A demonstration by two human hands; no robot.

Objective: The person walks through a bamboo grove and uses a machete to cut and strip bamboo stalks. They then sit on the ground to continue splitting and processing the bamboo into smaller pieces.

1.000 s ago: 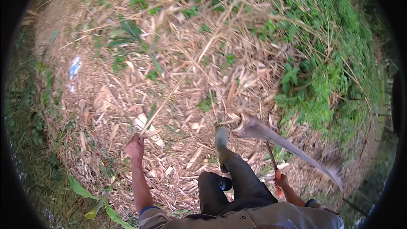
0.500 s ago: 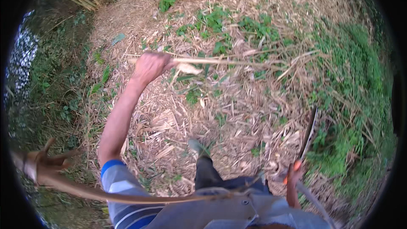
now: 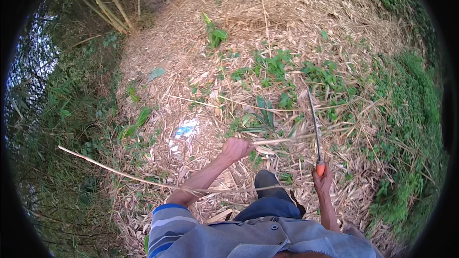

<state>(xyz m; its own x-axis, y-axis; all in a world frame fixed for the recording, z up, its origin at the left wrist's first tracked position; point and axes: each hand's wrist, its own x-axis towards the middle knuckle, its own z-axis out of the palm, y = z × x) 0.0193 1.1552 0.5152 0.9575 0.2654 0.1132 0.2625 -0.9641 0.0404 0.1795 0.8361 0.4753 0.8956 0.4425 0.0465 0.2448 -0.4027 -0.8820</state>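
My left hand (image 3: 236,148) is closed round the end of a thin dry stalk (image 3: 275,141), which reaches right over the litter. My right hand (image 3: 322,179) grips the orange handle (image 3: 320,168) of a long, narrow-bladed cutting tool. Its dark blade (image 3: 315,126) points up and away from me, right of the stalk; I cannot tell whether its edge is toothed. A second long, pale stick (image 3: 114,172) slants in from the left, crosses my left forearm near the elbow and runs on above my thigh. What supports it is unclear.
Dry leaf and stalk litter (image 3: 158,52) covers the ground, with thin stalks (image 3: 191,99) lying across it. Low green plants (image 3: 275,64) grow ahead. Dense greenery (image 3: 406,114) borders the right, and bushes (image 3: 62,100) with upright canes (image 3: 107,7) the left.
My left hand has come nearer my body and rightward with the stalk. The right hand has risen, bringing the blade upward into clearer view. The second stick's position has shifted.
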